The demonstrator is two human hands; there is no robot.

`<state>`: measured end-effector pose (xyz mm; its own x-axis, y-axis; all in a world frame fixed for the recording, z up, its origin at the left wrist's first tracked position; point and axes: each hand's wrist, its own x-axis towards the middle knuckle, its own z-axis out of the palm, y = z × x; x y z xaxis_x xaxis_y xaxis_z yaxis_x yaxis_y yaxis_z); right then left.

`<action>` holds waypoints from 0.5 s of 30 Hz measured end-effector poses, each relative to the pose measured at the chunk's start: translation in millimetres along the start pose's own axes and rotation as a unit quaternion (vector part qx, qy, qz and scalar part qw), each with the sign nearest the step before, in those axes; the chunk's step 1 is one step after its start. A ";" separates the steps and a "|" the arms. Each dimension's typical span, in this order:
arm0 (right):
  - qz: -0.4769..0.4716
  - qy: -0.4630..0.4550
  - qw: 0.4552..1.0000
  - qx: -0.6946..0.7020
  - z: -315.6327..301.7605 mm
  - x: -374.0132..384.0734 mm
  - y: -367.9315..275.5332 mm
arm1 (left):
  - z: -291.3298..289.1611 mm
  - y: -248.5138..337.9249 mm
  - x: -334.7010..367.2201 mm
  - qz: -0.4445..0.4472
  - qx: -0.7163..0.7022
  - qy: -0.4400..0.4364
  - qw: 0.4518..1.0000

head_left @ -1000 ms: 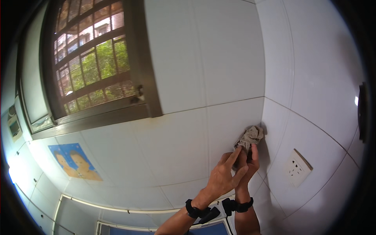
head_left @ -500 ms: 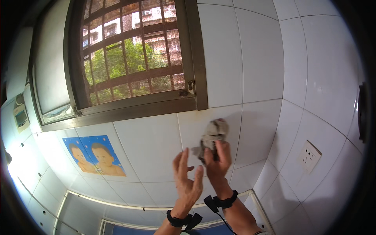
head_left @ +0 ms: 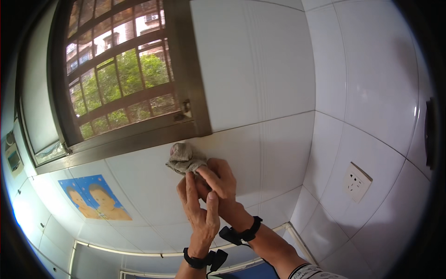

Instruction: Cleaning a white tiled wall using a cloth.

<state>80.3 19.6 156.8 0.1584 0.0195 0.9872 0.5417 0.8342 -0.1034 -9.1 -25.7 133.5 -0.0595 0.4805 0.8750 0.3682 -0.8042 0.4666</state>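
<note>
Wiping of tiled wall (head_left: 260,153) in hand. Rag (head_left: 185,158) pressed on tile just under window frame (head_left: 139,137), clenched by right hand (head_left: 218,179). Left hand (head_left: 197,209) released, fingers flat, at 6 o'clock of rag. Next move judged: firm pressure, steady stroke along tile.

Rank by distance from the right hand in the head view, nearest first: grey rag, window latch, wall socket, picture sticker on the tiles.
1. Grey rag: held in the right hand, pressed to the tile under the window frame.
2. Window latch: above, on the frame.
3. Picture sticker on the left and wall socket on the right: both clearly farther, too close to call between them.
</note>
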 end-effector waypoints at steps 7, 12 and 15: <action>-0.037 0.055 0.997 -0.051 -88.1 44.7 62.9 | 92.3 40.1 28.1 0.065 -0.044 -0.068 0.995; -0.050 0.083 0.986 -0.133 -165.5 58.9 100.8 | 164.5 70.8 43.7 0.135 -0.092 -0.128 0.978; -0.049 0.105 0.972 -0.203 -204.9 54.9 121.7 | 203.2 87.7 50.1 0.130 -0.127 -0.190 0.965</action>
<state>324.0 9.3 173.5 0.2310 -0.1985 0.9525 0.8373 0.5391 -0.0908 208.8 -1.1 192.0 0.3671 0.3061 0.8784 0.0833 -0.9513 0.2967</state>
